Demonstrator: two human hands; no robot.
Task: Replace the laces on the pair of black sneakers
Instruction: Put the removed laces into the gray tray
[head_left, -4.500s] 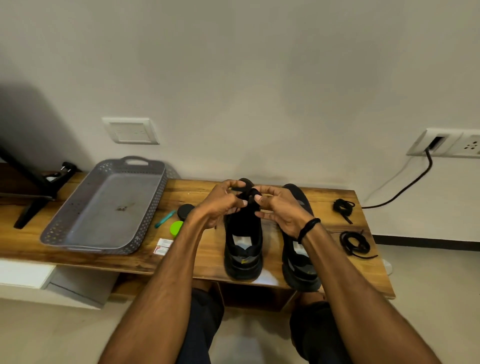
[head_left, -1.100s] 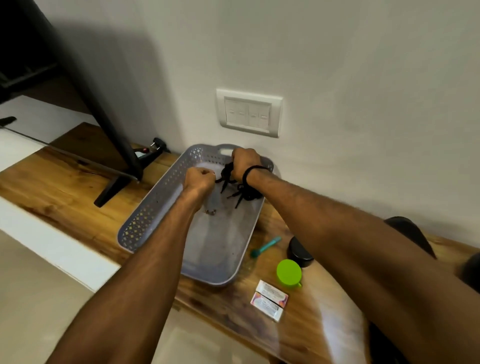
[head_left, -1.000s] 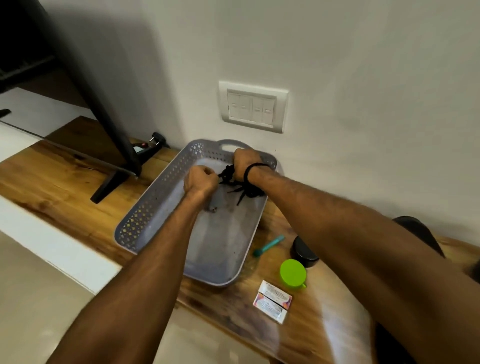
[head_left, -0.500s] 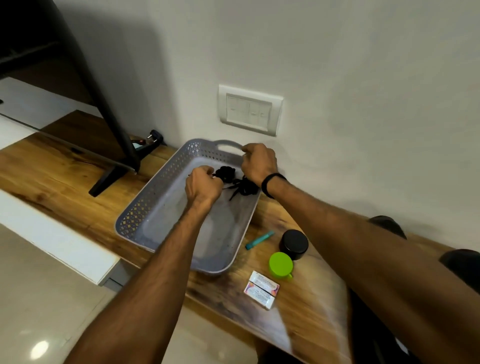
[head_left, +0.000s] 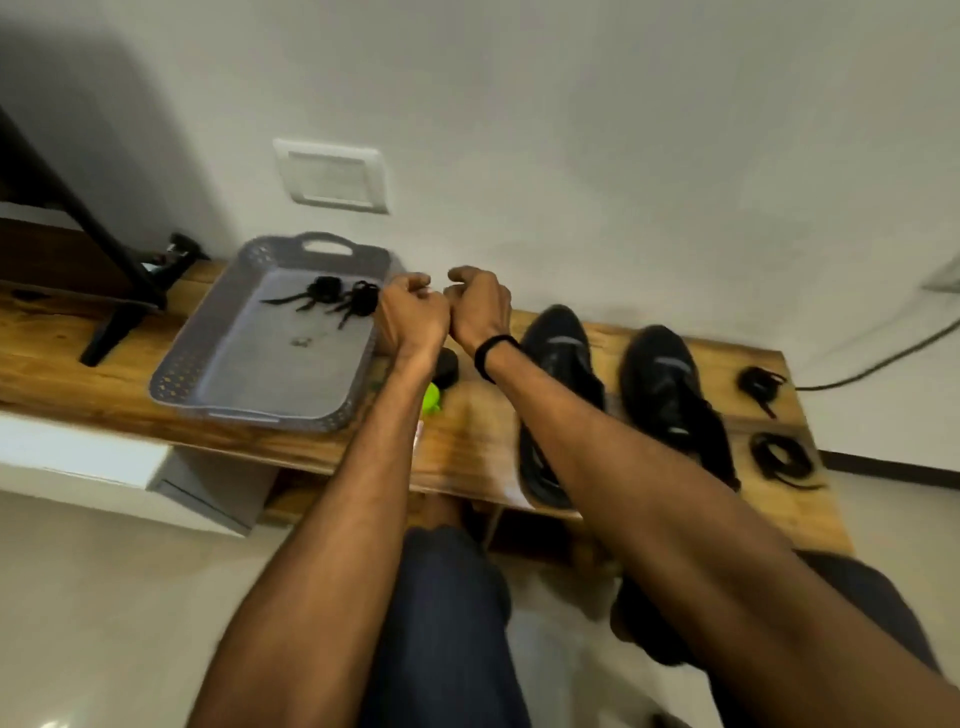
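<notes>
2 black sneakers (head_left: 561, 358) (head_left: 670, 384) are sitting side by side on the wooden table (head_left: 467, 447), right of its middle. The one nearer the tray is lying partly under the person's right forearm, and the other is standing clear just beside it. Both are showing matte black all over, with a short pale grey stripe across the upper. Blur is hiding whether any lace is threaded through them. Their long axes are running from the table's front edge toward the wall, nearly parallel. The rounded toes are pointing at the wall, with the far sneaker's toe slanting slightly left. 2 coiled black laces (head_left: 761, 382) (head_left: 784, 460) are lying near the table's right end, apart from the sneakers. 2 more lace bundles (head_left: 324, 288) (head_left: 363, 301) are resting close together in the far part of the grey perforated tray (head_left: 244, 413), their loose ends trailing left and forward. The left hand (head_left: 413, 317) and right hand (head_left: 480, 306) are hovering knuckle to knuckle between the tray and the nearer sneaker, above a black round lid (head_left: 448, 364) and a green cap (head_left: 431, 399). Both hands are curling their fingers into fists, and nothing is showing inside either. A black band (head_left: 493, 356) is circling the right wrist.
</notes>
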